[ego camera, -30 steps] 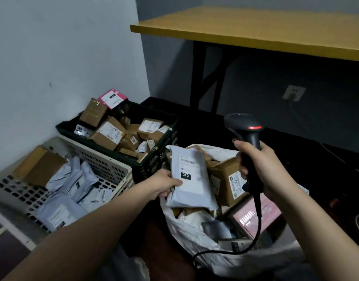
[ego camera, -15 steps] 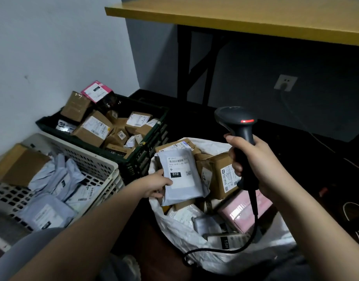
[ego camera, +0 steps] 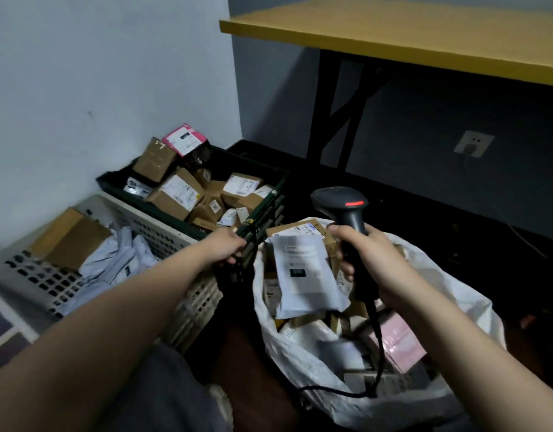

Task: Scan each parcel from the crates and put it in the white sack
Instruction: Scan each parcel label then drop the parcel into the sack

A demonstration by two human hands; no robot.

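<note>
Head view shows a dim corner with crates on the floor. Far left sits the white crate (ego camera: 163, 241), full of soft grey bags and one brown box, close by so they are easy to grab. Just behind it is the dark crate (ego camera: 269, 194), packed with small brown boxes and a pink parcel (ego camera: 184, 140). They all wear white labels, but the print is too blurry to read. Next comes the left hand (ego camera: 228, 246), near the corner of the dark crate and just beside the sack. It holds no parcel. Its fingers look curled downward, maybe touching the crate edge, though I cannot tell for sure because the hand is blurred. To its right the grey mailer (ego camera: 303, 272) lies on top of the pile inside the white sack (ego camera: 440, 282), label side up. That label has lines of print and a small black square, too smeared to read. I think this parcel is done and a new one is needed. The right hand (ego camera: 372, 263) is wrapped tight around the handle of the scanner (ego camera: 340, 204), which points forward with a red light glowing, ready for the next label. Its black cord (ego camera: 378, 347) hangs down into the sack. A yellow table (ego camera: 425, 32) stands at the back.
</note>
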